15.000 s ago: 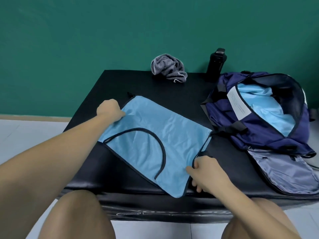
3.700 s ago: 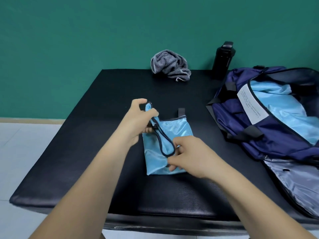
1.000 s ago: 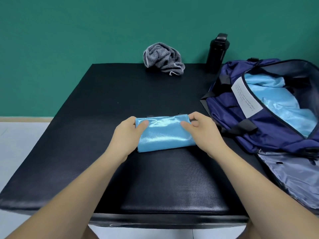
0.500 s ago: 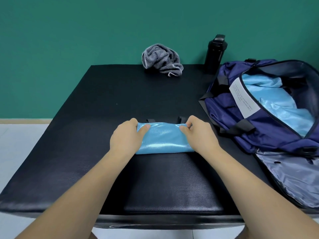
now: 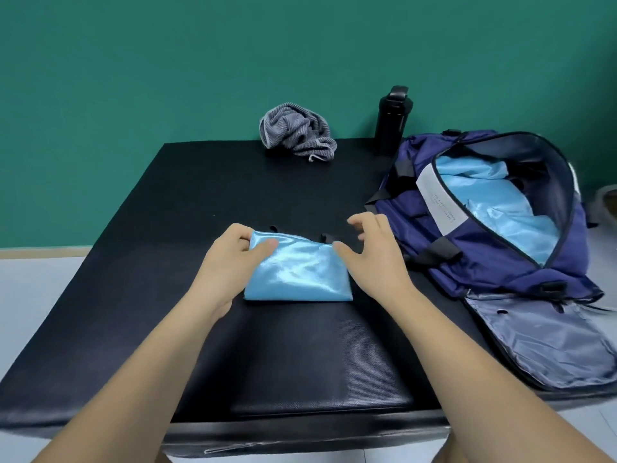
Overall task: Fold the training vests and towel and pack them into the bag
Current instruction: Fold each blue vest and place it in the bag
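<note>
The left hand (image 5: 230, 259) grips the left end of the folded vest (image 5: 297, 275), which lies mid-desk (image 5: 267, 195). The right hand (image 5: 374, 259) is released, fingers spread, at its right end. The open bag (image 5: 484, 255) lies to the right, and the crumpled towel (image 5: 295, 135) sits at the far edge.

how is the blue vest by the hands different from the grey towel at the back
The blue vest is folded into a flat rectangle; the grey towel is a crumpled heap. The blue vest is shiny; the grey towel looks matte and striped. The left hand grips the blue vest; the grey towel lies untouched at the far edge. Both sit on the black mat, outside the bag.
</note>
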Available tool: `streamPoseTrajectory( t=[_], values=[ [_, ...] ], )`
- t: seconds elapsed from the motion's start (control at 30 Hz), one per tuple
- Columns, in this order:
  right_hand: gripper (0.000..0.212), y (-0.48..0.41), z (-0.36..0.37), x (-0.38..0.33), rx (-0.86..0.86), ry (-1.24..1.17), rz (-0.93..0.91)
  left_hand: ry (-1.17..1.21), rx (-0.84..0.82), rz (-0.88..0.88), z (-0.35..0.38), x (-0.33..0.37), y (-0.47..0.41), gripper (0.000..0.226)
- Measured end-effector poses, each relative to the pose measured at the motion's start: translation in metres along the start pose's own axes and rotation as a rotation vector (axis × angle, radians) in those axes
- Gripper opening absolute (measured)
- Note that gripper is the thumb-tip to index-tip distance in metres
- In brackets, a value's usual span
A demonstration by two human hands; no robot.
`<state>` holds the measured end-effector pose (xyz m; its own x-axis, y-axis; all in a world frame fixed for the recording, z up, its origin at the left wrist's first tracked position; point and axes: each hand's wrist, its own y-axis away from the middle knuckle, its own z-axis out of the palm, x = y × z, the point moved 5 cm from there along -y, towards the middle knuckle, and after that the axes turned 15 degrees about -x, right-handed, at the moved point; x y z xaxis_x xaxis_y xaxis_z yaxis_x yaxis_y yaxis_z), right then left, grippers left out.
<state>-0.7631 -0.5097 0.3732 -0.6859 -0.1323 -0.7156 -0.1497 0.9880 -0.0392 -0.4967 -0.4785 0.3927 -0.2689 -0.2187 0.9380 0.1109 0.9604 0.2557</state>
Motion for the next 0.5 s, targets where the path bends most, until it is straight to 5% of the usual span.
streamPoseTrajectory(
  t=[0.13, 0.3, 0.5],
  values=[
    [0.062, 0.004, -0.018, -0.038, -0.297, -0.259, -0.117, 0.006, -0.140, 0.082, 0.004, 0.039, 0.018, 0.027],
    [0.090, 0.015, -0.046, -0.079, -0.762, -0.270, -0.133, -0.050, -0.337, 0.140, 0.029, 0.094, 0.035, 0.024],
    [0.054, 0.028, -0.119, -0.076, -0.905, -0.416, -0.096, 0.023, -0.430, 0.224, 0.079, 0.154, 0.032, 0.022]
  ],
)
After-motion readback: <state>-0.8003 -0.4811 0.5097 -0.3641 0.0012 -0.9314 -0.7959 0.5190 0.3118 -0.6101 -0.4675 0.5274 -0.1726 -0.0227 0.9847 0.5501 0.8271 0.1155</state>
